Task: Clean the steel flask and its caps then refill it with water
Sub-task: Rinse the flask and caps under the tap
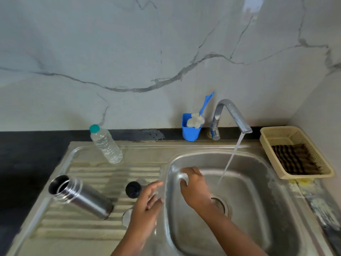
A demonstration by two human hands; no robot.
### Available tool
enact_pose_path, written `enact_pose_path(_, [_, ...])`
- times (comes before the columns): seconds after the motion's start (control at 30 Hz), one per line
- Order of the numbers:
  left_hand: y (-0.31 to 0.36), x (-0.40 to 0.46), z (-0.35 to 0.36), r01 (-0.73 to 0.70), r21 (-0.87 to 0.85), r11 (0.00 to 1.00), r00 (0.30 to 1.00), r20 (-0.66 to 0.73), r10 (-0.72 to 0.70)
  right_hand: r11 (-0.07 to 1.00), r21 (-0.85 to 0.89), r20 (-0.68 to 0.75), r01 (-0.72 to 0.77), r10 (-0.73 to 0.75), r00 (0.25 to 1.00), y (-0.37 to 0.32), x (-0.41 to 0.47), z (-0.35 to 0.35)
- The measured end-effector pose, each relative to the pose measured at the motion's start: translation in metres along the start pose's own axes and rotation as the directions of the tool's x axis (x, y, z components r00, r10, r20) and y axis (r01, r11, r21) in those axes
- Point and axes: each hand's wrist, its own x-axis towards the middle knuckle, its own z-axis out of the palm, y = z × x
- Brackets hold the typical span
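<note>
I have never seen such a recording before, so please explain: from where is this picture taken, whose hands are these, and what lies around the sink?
A camera worn on a person's head took it, looking down. The left hand hovers open over the draining board. The right hand grips a small pale thing, perhaps a cap, inside the sink, where the tap runs. On the board stand the open steel flask, a black cap and a plastic bottle.

A clear plastic water bottle with a teal cap (106, 144) stands on the drainboard. A blue plastic cup (191, 131) holds a blue-handled brush (200, 115) (bristles whitish). A beige plastic basket (265, 133) contains a dark striped cloth (294, 158).
</note>
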Motion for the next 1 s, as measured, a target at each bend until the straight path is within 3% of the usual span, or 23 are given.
enact_pose_path(0.23, [-0.018, -0.051, -0.070, 0.021, -0.121, 0.992, 0.955, -0.290, -0.056, 0.972, 0.115, 0.147, 0.207, -0.223, 0.964, -0.076, -0.016, 0.031])
enact_pose_path(0.4, [-0.016, -0.064, -0.111, 0.025, -0.125, 0.992, 0.809, -0.581, -0.094, 0.930, 0.269, 0.408, 0.250, -0.346, 0.845, -0.127, -0.031, 0.056])
enact_pose_path(0.47, [-0.007, -0.063, -0.122, 0.007, -0.102, 0.995, 0.771, -0.633, -0.071, 0.921, 0.301, 0.453, 0.249, -0.368, 0.812, -0.143, -0.035, 0.064])
enact_pose_path(0.73, [-0.011, -0.038, -0.160, -0.007, 0.065, 0.998, 0.851, -0.524, 0.040, 0.927, 0.237, 0.483, 0.290, -0.371, 0.793, -0.188, -0.036, 0.091])
enact_pose_path(1.0, [-0.010, -0.040, -0.175, -0.077, 0.180, 0.981, 0.874, -0.462, 0.153, 0.910, 0.297, 0.303, 0.288, -0.376, 0.875, -0.194, -0.051, 0.106])
